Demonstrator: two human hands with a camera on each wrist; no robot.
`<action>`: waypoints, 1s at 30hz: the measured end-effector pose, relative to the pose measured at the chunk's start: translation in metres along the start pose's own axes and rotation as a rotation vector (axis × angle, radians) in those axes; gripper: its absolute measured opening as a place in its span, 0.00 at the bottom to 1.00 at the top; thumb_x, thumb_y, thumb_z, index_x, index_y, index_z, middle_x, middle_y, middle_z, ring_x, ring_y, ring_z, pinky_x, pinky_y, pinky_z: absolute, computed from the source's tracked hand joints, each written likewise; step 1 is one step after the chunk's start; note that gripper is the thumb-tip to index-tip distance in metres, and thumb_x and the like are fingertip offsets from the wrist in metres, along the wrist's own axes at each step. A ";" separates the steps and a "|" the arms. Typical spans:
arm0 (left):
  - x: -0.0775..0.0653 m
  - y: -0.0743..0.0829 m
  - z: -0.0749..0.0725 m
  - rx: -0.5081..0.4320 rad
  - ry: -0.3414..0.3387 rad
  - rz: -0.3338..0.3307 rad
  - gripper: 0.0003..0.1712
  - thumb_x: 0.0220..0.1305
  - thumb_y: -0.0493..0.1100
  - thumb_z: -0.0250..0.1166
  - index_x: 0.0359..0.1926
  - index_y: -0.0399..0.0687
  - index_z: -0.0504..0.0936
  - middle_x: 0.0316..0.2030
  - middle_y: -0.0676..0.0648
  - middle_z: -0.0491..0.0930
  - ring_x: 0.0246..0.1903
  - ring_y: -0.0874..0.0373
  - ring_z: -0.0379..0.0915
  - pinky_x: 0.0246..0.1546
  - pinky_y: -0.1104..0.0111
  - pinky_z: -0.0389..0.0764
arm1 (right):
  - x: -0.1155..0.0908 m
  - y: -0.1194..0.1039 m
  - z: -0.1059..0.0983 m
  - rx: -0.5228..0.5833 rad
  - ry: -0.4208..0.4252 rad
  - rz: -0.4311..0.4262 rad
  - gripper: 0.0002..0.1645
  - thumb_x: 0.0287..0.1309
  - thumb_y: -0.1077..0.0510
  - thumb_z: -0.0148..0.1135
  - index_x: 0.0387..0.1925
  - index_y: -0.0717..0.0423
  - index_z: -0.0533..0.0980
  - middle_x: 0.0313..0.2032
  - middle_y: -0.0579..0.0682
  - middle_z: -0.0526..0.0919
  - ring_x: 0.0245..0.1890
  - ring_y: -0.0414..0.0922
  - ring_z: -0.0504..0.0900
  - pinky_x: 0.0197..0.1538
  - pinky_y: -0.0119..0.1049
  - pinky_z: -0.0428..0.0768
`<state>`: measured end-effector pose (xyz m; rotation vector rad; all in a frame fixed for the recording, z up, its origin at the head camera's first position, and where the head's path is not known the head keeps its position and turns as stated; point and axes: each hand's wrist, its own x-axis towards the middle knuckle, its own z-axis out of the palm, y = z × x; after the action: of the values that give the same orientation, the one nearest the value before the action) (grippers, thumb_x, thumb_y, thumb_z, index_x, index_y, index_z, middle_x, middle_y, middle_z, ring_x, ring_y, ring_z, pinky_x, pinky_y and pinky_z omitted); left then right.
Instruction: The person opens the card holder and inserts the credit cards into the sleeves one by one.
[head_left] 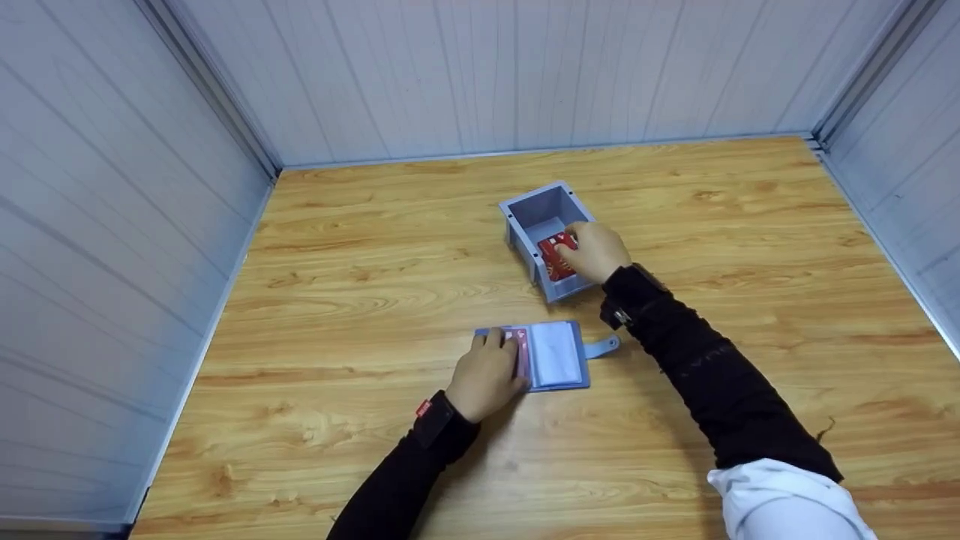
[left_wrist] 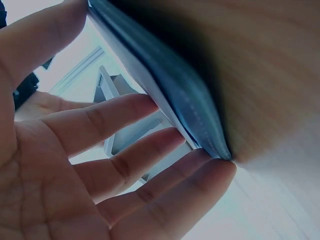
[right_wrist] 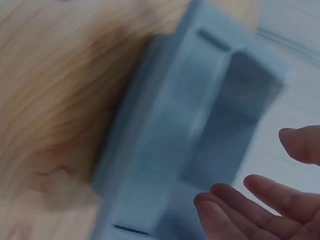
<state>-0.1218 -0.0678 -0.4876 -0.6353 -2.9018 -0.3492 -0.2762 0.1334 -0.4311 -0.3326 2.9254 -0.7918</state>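
An open blue card holder (head_left: 585,377) with clear sleeves lies on the table, its snap strap sticking out to the right. A red card (head_left: 523,358) shows in its left half, partly covered by my left hand (head_left: 484,375). That hand holds the left half, thumb at the near edge and fingers toward the far edge. In the left wrist view the fingertips touch the holder's edge (left_wrist: 192,107). My right hand (head_left: 598,251) reaches into a grey bin (head_left: 525,251), fingers at a red card (head_left: 556,262) inside. In the right wrist view thumb and fingers stand apart with nothing between them.
The bin stands on the wood-grain table (head_left: 337,300) beyond the card holder. Pale panel walls (head_left: 480,75) enclose the table at the back and both sides. The right forearm extends over the table to the right of the holder.
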 end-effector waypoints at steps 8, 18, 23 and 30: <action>0.000 0.000 -0.001 -0.020 -0.055 -0.017 0.25 0.52 0.48 0.71 0.47 0.36 0.81 0.46 0.37 0.78 0.43 0.42 0.74 0.37 0.55 0.85 | 0.015 0.003 0.022 -0.160 0.000 0.067 0.21 0.59 0.51 0.61 0.43 0.66 0.79 0.39 0.62 0.86 0.40 0.57 0.83 0.42 0.51 0.80; 0.001 0.000 0.000 -0.019 -0.016 0.005 0.24 0.52 0.48 0.71 0.46 0.36 0.82 0.43 0.38 0.78 0.41 0.43 0.75 0.38 0.56 0.84 | 0.021 0.001 0.034 -0.255 -0.035 0.143 0.20 0.57 0.53 0.64 0.45 0.65 0.80 0.43 0.63 0.86 0.44 0.59 0.85 0.46 0.55 0.83; 0.001 0.000 -0.001 -0.025 -0.035 -0.007 0.25 0.51 0.48 0.72 0.47 0.37 0.81 0.43 0.38 0.78 0.41 0.43 0.75 0.36 0.56 0.85 | 0.021 0.001 0.035 -0.227 -0.019 0.117 0.18 0.55 0.55 0.65 0.43 0.65 0.80 0.41 0.63 0.86 0.43 0.60 0.84 0.46 0.54 0.82; 0.002 0.001 -0.002 -0.031 -0.088 -0.041 0.29 0.50 0.51 0.73 0.48 0.37 0.80 0.44 0.39 0.77 0.43 0.43 0.74 0.35 0.56 0.85 | 0.020 -0.001 0.036 -0.185 -0.031 0.110 0.20 0.53 0.56 0.64 0.46 0.64 0.77 0.43 0.63 0.85 0.44 0.59 0.83 0.47 0.53 0.81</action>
<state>-0.1226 -0.0669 -0.4852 -0.6113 -3.0024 -0.3809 -0.2899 0.1106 -0.4622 -0.1926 2.9639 -0.4980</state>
